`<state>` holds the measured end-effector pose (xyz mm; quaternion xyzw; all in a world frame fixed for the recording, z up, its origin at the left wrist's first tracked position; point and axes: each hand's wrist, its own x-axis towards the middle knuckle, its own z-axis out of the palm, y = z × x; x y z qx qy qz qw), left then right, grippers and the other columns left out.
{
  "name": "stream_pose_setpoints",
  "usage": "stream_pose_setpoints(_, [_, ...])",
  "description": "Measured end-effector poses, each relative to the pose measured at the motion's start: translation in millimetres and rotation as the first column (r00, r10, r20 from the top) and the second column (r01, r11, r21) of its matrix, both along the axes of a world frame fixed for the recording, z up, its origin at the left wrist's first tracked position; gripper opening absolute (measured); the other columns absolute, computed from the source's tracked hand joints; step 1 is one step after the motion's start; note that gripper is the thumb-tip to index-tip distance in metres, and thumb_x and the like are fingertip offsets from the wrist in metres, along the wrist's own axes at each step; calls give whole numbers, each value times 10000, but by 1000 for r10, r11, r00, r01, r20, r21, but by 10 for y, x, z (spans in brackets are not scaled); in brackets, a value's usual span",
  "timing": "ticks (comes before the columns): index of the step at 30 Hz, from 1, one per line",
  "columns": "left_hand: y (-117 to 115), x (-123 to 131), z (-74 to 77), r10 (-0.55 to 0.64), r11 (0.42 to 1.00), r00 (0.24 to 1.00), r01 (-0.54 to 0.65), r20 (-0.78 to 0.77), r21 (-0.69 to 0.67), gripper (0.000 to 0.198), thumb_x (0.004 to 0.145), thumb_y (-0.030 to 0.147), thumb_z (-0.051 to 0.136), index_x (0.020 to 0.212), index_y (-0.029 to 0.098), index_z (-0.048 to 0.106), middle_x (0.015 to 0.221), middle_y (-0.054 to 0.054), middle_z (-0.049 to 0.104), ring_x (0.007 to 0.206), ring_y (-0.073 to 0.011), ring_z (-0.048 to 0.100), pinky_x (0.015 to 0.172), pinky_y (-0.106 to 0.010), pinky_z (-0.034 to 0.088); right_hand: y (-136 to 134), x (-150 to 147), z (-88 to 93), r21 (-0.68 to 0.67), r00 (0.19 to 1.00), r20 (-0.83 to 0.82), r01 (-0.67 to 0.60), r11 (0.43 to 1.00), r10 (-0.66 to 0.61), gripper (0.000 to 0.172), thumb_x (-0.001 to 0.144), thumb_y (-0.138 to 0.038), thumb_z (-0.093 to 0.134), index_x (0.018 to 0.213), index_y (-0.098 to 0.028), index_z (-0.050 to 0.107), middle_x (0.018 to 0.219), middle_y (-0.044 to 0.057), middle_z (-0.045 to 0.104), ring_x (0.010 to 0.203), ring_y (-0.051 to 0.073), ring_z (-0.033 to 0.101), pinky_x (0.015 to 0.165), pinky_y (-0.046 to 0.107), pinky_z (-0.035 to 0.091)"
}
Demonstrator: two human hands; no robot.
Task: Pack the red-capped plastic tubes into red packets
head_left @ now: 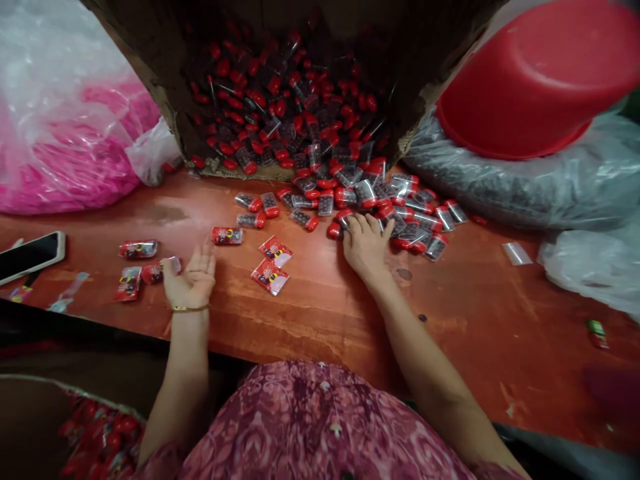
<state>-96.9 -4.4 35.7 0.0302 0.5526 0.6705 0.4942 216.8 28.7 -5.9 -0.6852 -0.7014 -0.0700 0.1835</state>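
My left hand point(193, 277) rests palm up on the red-brown table point(310, 313), fingers apart, with a gold bangle at the wrist. Just left of it lie small red packets point(137, 249). My right hand point(365, 243) lies palm down at the near edge of a pile of small clear cases with red caps point(400, 207), its fingertips touching the cases. The pile spills out of a tipped cardboard box point(150, 60). Two red printed packets point(273, 265) lie between my hands.
A clear bag of pink items point(65, 133) sits at the far left. A phone point(30, 257) lies at the left edge. An upturned red basin point(540, 80) rests on a bag of dark items point(550, 180) at the right. More plastic point(595, 267) lies beyond.
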Motion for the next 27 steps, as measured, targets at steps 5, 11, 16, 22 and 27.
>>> stream_pose_setpoints(5, [-3,509,-54,-358,921,707,376,-610,-105,277,684,391,669,876,192,677,1023,-95,686,1004,-227,615,923,-383,443,-440,0,-91,66,997,-5,-71,995,71,334,845,-204,409,1139,-145,557,1192,125,600,1148,263,456,1057,548,119])
stream_pose_setpoints(11, [230,755,-227,-409,716,-215,526,-887,-458,242,669,342,711,866,204,733,1274,-131,564,1283,-366,366,1055,-526,241,-685,9,-181,134,999,-6,-44,990,45,350,862,-336,448,1127,-142,569,1222,132,580,1190,274,433,1050,496,186])
stream_pose_setpoints(16, [233,736,-346,-407,715,-331,464,-851,-523,242,814,318,536,940,228,722,1259,-108,581,1263,-336,405,1030,-535,268,-652,25,-234,102,999,-34,-20,995,24,366,874,-371,429,1133,-162,578,1221,127,583,1167,270,457,1049,484,180])
stream_pose_setpoints(22, [132,771,-250,-402,737,-191,514,-896,-440,276,825,337,489,911,228,727,1246,-102,592,1248,-324,433,1020,-529,290,-646,-74,-22,117,982,-186,-12,993,34,361,870,-376,443,1112,-149,585,1155,133,623,1130,283,484,1044,515,184])
stream_pose_setpoints(27, [-23,963,16,-322,730,-59,620,-945,-287,279,830,378,496,969,258,707,1285,-77,567,1271,-297,417,1056,-538,234,-579,-461,288,49,710,-694,-119,992,120,324,836,-430,492,1004,-183,618,951,96,674,891,224,581,824,370,437])
